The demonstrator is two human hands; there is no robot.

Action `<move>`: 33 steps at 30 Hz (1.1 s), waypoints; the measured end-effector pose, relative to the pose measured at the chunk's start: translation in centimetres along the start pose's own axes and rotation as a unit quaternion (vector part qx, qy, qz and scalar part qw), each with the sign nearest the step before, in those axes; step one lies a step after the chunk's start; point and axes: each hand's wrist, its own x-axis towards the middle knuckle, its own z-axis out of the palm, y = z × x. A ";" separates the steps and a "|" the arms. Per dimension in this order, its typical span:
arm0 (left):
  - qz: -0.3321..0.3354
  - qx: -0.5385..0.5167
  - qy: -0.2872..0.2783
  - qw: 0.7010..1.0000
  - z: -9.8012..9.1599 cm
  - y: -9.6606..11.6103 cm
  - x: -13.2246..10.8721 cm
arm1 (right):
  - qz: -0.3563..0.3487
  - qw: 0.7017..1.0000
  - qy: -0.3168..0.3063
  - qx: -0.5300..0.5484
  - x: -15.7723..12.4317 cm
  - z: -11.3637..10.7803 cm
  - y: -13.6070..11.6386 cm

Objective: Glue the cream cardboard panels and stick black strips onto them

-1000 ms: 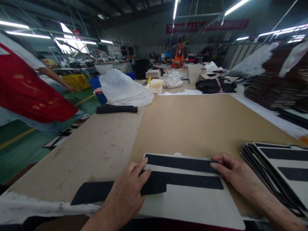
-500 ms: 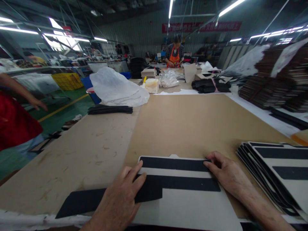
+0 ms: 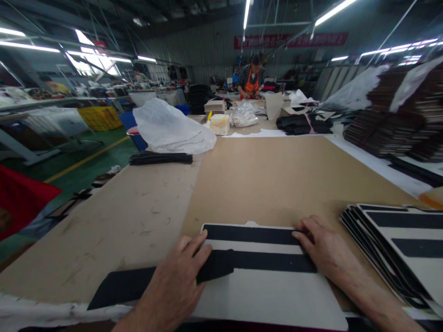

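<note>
A pale board [image 3: 273,295] lies flat on the table in front of me, with a small tab on its far edge. Two black strips run across it: a far strip [image 3: 252,234] along that edge and a second strip [image 3: 273,262] nearer me. My left hand [image 3: 176,274] is closed over a loose black strip [image 3: 122,287], which pokes out on both sides of it and overlaps the second strip. Its index fingertip touches the far strip's left end. At the other end, my right hand [image 3: 313,237] pinches the far strip's right end at the board's corner.
On the right stands a fanned stack of similar striped boards [image 3: 408,249]. Black strips [image 3: 161,158] lie bundled at the far left, beside a translucent plastic sheet [image 3: 169,127]. A person in an orange apron [image 3: 252,83] works across the table; red clothing [image 3: 24,196] shows at left.
The loose strip's right end has tilted up and shifted slightly under my left hand. My right hand stays at the corner. The person in red has moved toward the left edge, arm no longer outstretched.
</note>
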 end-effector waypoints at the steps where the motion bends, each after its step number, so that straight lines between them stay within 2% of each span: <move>1: 0.001 -0.001 -0.006 1.000 -0.5 0.2 0.2 | -0.015 0.999 -0.023 -0.032 -0.1 -0.2 -0.5; 6: 0.019 0.046 -0.032 0.998 -3.0 2.4 2.2 | -0.084 0.963 -0.110 -0.233 -0.8 -1.6 -4.8; 9: 0.019 0.099 -0.036 0.994 -3.5 3.9 3.2 | -0.141 0.936 -0.112 -0.304 -1.1 -1.6 -6.7; 11: 0.014 0.110 -0.031 0.993 -3.3 4.3 3.4 | -0.163 0.929 -0.099 -0.317 -1.1 -1.1 -7.0; 15: 0.002 0.083 -0.011 0.996 -2.3 3.4 3.2 | -0.154 0.943 -0.081 -0.283 -1.5 -0.8 -5.3; 21: 0.033 0.015 0.052 0.998 -0.7 0.9 1.7 | -0.110 0.956 -0.067 -0.264 -2.9 -2.7 -1.8; 27: 0.044 0.010 0.141 0.989 3.3 -3.2 1.2 | -0.052 0.982 -0.050 -0.173 -4.2 -4.3 0.9; 30: 0.045 -0.002 0.165 0.985 4.3 -4.1 1.2 | -0.030 0.996 0.008 -0.089 -5.7 -4.0 -0.1; 32: 0.041 -0.013 0.184 0.982 4.1 -4.0 1.0 | -0.066 0.997 0.028 -0.025 -6.7 -3.3 -2.1; 33: 0.033 -0.023 0.202 0.979 3.8 -3.8 0.9 | -0.105 0.994 0.016 0.004 -7.1 -2.6 -3.3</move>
